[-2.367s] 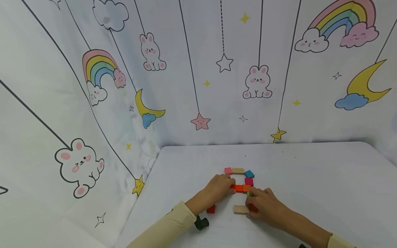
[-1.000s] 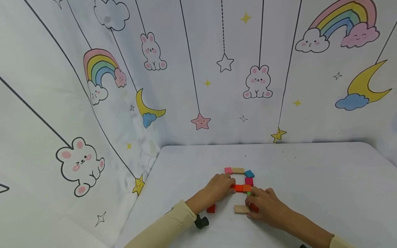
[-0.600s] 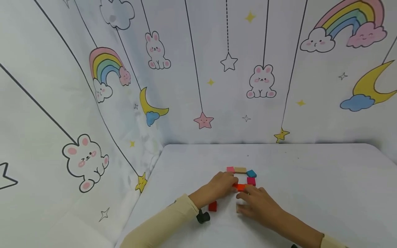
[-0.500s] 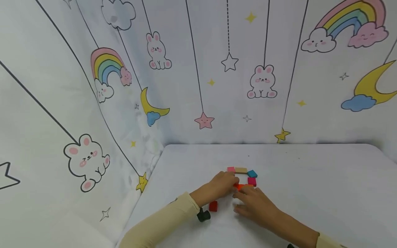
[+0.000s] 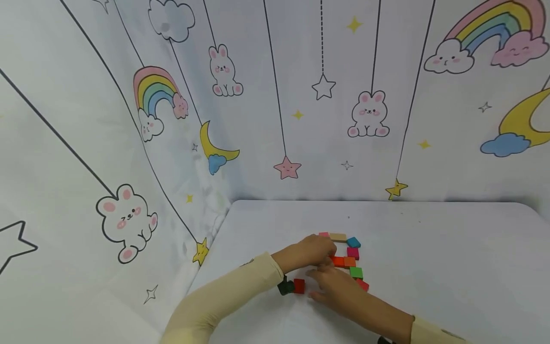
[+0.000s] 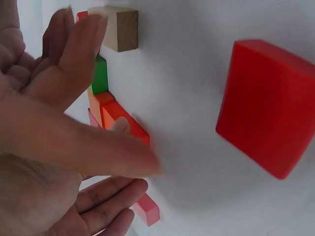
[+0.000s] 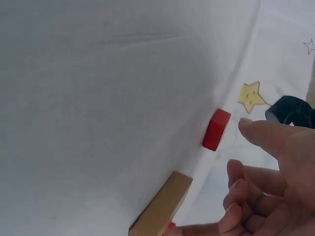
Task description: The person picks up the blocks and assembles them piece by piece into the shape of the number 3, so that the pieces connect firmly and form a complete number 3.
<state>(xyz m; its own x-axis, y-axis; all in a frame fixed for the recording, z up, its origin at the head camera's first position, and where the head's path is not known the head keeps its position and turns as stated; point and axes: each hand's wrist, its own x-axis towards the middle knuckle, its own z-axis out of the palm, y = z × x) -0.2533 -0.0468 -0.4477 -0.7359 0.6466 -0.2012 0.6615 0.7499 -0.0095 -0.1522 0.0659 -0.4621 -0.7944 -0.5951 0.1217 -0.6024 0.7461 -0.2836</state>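
Note:
My left hand (image 5: 315,251) hovers or rests at the left end of the orange blocks (image 5: 339,261). In the left wrist view its thumb (image 6: 108,147) is extended, and nothing shows in its grasp; whether it touches the orange blocks, I cannot tell. Just below it, my right hand (image 5: 339,289) reaches leftward, thumb and fingers apart and holding nothing. Close to those fingertips lies a loose red block (image 5: 299,286), seen large in the left wrist view. A tan block (image 7: 162,206) lies beneath the right hand, hidden from the head view.
A curving line of blocks includes a pink block (image 5: 324,234), a tan one, a blue block (image 5: 354,242), a magenta block (image 5: 353,253), a green block (image 5: 356,272) and a red one (image 5: 362,285). A dark wrist device (image 5: 285,285) sits beside the loose red block.
My right hand has left the red and tan blocks at the lower right of the line and moved left toward the loose red block. The left hand has shifted slightly; the head view has turned left.

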